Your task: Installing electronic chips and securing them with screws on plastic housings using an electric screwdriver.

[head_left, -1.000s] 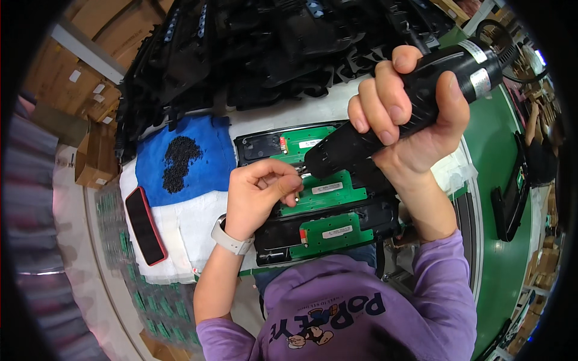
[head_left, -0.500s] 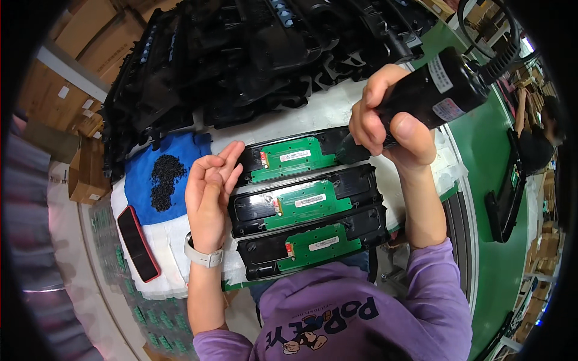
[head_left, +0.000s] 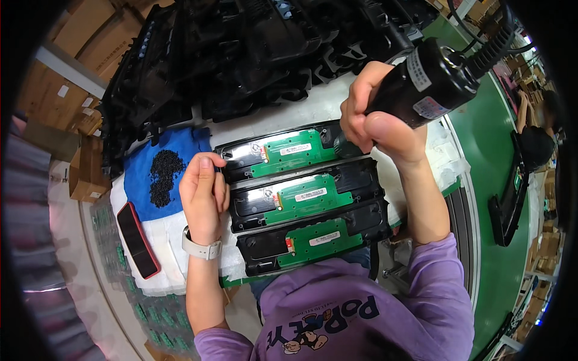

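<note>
My right hand (head_left: 385,114) is wrapped round a black corded electric screwdriver (head_left: 415,84). Its dark nose points down at the right end of the farthest black plastic panel (head_left: 238,154), beside that panel's green circuit board (head_left: 295,150); whether the bit touches is hidden. At the panel's left end is my left hand (head_left: 206,189), its fingers curled and pressed together, fingertips by the panel's edge. What they hold, if anything, does not show. A middle panel (head_left: 355,179) and a nearest panel (head_left: 262,248) lie in a row towards me, each bearing a green board.
Left of my left hand, a blue cloth (head_left: 139,180) carries a heap of small black screws (head_left: 164,180). A red-edged phone (head_left: 138,240) lies nearer me. Stacked black plastic housings (head_left: 265,60) fill the table's far side. The screwdriver's coiled cable (head_left: 497,39) rises at upper right.
My left hand has drawn back and down from the far panel's left end, its fingers curling in. My right hand and the screwdriver have shifted slightly left.
</note>
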